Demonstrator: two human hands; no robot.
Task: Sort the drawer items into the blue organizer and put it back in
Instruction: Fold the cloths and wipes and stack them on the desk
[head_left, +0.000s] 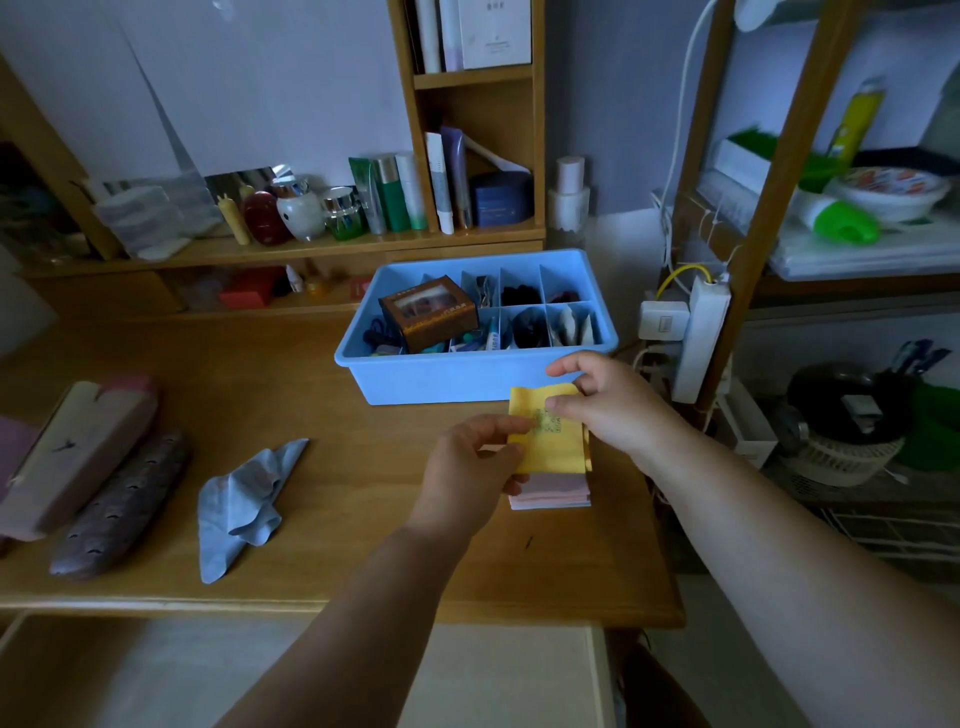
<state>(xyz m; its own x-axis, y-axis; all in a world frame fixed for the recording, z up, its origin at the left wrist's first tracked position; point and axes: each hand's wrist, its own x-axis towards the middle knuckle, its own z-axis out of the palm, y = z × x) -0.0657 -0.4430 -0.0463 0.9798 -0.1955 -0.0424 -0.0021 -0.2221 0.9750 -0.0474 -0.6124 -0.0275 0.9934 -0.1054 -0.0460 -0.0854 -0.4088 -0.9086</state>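
- Wooden counter (332, 395) fills the middle of the frame, with a shelf of cosmetic bottles behind it and an open drawer along the bottom edge.
- Blue plastic organizer with dividers (457, 376) sits at centre on the counter, several compartments already filled; a brown windowed box (428, 312) rests tilted across its left compartments.
- Just in front of the organizer, at lower right of centre, a folded yellow cloth (558, 441) lies on top of a folded pink cloth (550, 493).
- The left hand (467, 467) pinches the yellow cloth's left edge, fingers clamped on it; the right hand (613, 400) pinches its upper right corner, thumb and fingers likewise closed on the fabric.
- A crumpled light-blue cloth (244, 504) and two long pouches (93, 483) wait at the left of the frame, not yet sorted.
- The step in hand looks like folding the yellow cloth; edges should be kept aligned and the fold pressed flat so it fits a compartment.
- A small, tight fold seems wise, since free compartments look few.
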